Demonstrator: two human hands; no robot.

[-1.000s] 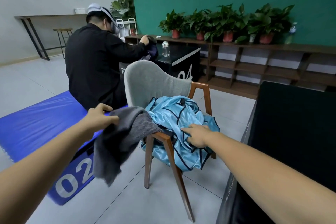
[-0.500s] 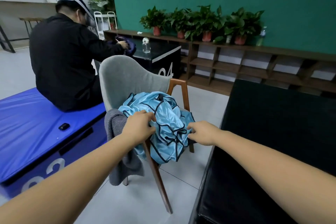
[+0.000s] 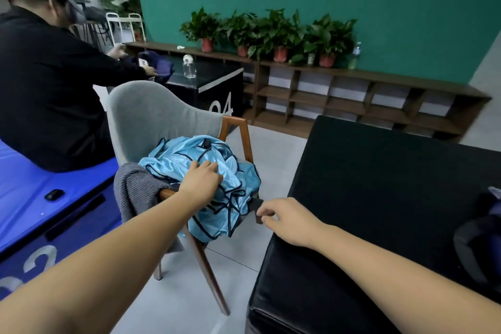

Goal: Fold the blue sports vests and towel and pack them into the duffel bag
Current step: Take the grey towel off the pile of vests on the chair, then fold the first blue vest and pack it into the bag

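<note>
Right hand [image 3: 287, 221] has left the vests [image 3: 176, 157], now over the table [image 3: 379, 184] edge.

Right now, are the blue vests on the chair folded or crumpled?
Crumpled: the blue vests lie bunched in a heap on the chair.

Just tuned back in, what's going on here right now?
A person is starting on the clothes. Their left hand lies on the crumpled blue vests heaped on the chair; whether it grips is unclear. The right hand hovers off the chair's front corner, fingers loosely curled, apparently holding nothing. The grey towel hangs over the armrest. Nothing is folded yet, and the duffel bag waits on the black table.
</note>
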